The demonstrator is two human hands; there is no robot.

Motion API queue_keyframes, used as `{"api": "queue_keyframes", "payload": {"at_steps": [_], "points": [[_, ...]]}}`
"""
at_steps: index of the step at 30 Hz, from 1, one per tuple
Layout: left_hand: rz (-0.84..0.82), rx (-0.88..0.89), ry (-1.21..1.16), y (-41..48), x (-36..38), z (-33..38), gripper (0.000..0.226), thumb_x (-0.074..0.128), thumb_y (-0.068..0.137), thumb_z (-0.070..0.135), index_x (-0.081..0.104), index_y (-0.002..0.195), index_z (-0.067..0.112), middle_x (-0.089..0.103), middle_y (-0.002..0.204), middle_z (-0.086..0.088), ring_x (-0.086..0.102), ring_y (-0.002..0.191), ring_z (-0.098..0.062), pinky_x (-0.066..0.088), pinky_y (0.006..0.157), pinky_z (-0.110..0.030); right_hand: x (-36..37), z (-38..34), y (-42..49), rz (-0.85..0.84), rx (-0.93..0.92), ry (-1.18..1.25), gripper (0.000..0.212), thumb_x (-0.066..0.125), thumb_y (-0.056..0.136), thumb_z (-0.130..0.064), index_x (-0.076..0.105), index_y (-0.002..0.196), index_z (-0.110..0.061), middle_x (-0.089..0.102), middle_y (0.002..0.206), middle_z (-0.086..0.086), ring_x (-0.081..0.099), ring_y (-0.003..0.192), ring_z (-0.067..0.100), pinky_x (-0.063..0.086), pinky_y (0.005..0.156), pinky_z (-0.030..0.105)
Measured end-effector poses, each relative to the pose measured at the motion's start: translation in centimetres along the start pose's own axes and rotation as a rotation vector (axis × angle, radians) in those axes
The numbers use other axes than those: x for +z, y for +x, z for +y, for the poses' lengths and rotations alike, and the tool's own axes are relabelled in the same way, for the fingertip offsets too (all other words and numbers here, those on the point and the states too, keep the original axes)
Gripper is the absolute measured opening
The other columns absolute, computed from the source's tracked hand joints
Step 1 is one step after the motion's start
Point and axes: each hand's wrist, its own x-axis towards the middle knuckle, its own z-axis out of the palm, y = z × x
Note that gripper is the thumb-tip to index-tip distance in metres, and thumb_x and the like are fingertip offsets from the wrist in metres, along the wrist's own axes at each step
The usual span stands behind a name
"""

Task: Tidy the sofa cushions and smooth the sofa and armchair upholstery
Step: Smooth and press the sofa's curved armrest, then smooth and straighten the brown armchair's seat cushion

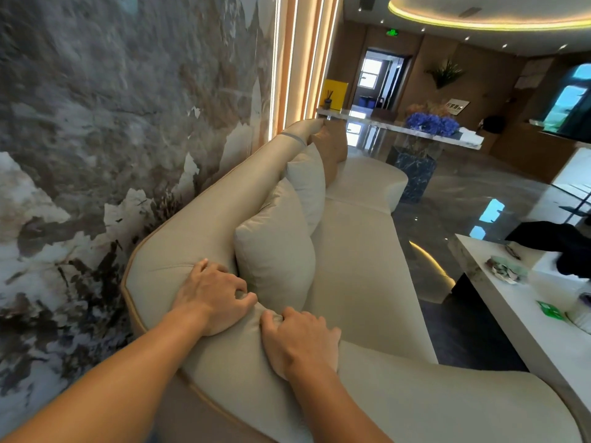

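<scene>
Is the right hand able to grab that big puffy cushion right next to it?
Probably yes. The right hand sits on the sofa fabric just below the nearest cushion, and nothing lies between them. The left hand is off to the side, not blocking.

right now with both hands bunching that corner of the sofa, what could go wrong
The left hand and right hand pinch a fold of sofa upholstery; releasing it unsmoothed may leave a crease. The nearest cushion leans right beside the hands, so a hard tug might tip it and disturb the cushion row behind.
</scene>
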Motion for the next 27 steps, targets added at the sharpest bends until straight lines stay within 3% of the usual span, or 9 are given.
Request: {"api": "queue_keyframes", "payload": {"at_steps": [6, 9, 12, 16, 18, 20, 22, 24, 27], "points": [[0.029, -0.001, 0.043, 0.1, 0.0, 0.1, 0.054, 0.031, 0.078, 0.062, 0.073, 0.098, 0.034, 0.070, 0.114, 0.003, 0.048, 0.124, -0.016, 0.021, 0.117, -0.040, -0.3, 0.0, -0.3, 0.041, -0.007, 0.019, 0.060, 0.020, 0.091, -0.060, 0.064, 0.109, -0.023, 0.064, 0.117, 0.006, 0.052, 0.114, 0.030, 0.031, 0.097, 0.051], [0.149, 0.018, 0.045, -0.9, -0.2, 0.1, 0.042, 0.041, 0.085, 0.049, 0.074, 0.094, 0.024, 0.070, 0.113, 0.000, 0.053, 0.111, -0.026, 0.040, 0.098, -0.040, -0.6, 0.1, -1.8, 0.071, -0.016, -0.022, 0.053, 0.024, 0.097, -0.054, 0.062, 0.114, -0.021, 0.062, 0.120, 0.010, 0.051, 0.114, 0.032, 0.033, 0.099, 0.050], [0.106, -0.039, -0.015, -2.4, -0.1, 1.0, 0.036, 0.040, 0.096, 0.041, 0.068, 0.111, 0.024, 0.061, 0.130, -0.004, 0.046, 0.122, -0.029, 0.033, 0.106, -0.041, -0.9, 1.4, -4.7, -0.004, -0.035, -0.091, 0.058, 0.018, 0.098, -0.056, 0.043, 0.142, -0.027, 0.047, 0.146, 0.016, 0.037, 0.135, 0.035, 0.018, 0.114, 0.055], [-0.171, -0.114, -0.056, -6.3, 0.0, 2.5, 0.053, 0.018, 0.097, 0.054, 0.027, 0.148, 0.041, 0.013, 0.165, 0.004, 0.000, 0.151, -0.025, -0.002, 0.120, -0.045, -1.2, 4.5, -9.6, -0.094, -0.069, -0.144, 0.063, 0.011, 0.098, -0.059, -0.001, 0.156, -0.040, -0.002, 0.168, 0.008, -0.009, 0.152, 0.033, -0.014, 0.117, 0.054], [-0.245, -0.080, -0.007, -10.0, 0.3, 4.2, 0.057, 0.012, 0.097, 0.056, 0.002, 0.152, 0.045, -0.008, 0.166, 0.002, -0.014, 0.150, -0.028, -0.006, 0.120, -0.049, -1.7, 5.8, -12.6, -0.151, -0.077, -0.174, 0.062, 0.011, 0.098, -0.060, -0.011, 0.154, -0.043, -0.013, 0.167, 0.004, -0.022, 0.150, 0.032, -0.020, 0.115, 0.053], [-0.316, -0.015, 0.067, -13.7, -0.4, 6.0, 0.058, 0.012, 0.098, 0.053, -0.014, 0.149, 0.044, -0.017, 0.164, -0.002, -0.018, 0.149, -0.032, -0.003, 0.121, -0.051, -2.6, 6.9, -15.1, -0.242, -0.075, -0.239, 0.069, 0.025, 0.097, -0.058, -0.013, 0.152, -0.044, -0.020, 0.166, 0.002, -0.025, 0.149, 0.034, -0.014, 0.118, 0.055], [-0.486, 0.027, 0.092, -17.3, -2.5, 8.1, 0.063, 0.023, 0.099, 0.052, -0.012, 0.150, 0.042, -0.016, 0.164, -0.002, -0.012, 0.150, -0.033, 0.010, 0.121, -0.050, -4.9, 7.6, -18.0, -0.473, -0.006, -0.240, 0.078, 0.045, 0.095, -0.054, 0.000, 0.156, -0.038, -0.017, 0.167, 0.001, -0.017, 0.151, 0.035, 0.006, 0.120, 0.057], [-0.669, 0.055, 0.115, -21.3, -5.6, 10.5, 0.062, 0.031, 0.096, 0.052, 0.016, 0.153, 0.035, 0.009, 0.165, -0.003, 0.014, 0.150, -0.032, 0.028, 0.116, -0.047, -7.4, 9.2, -22.6, -0.644, 0.092, -0.105, 0.070, 0.053, 0.097, -0.044, 0.024, 0.156, -0.020, 0.010, 0.168, 0.008, 0.012, 0.152, 0.036, 0.023, 0.119, 0.053], [-0.845, 0.228, 0.270, -29.4, -12.6, 16.8, 0.052, 0.037, 0.093, 0.052, 0.053, 0.136, 0.026, 0.049, 0.146, -0.006, 0.048, 0.131, -0.031, 0.043, 0.106, -0.043, -12.9, 12.8, -35.4, -0.662, 0.215, -0.046, 0.049, 0.058, 0.095, -0.024, 0.051, 0.140, -0.006, 0.051, 0.146, 0.020, 0.047, 0.135, 0.038, 0.041, 0.109, 0.048]]}}
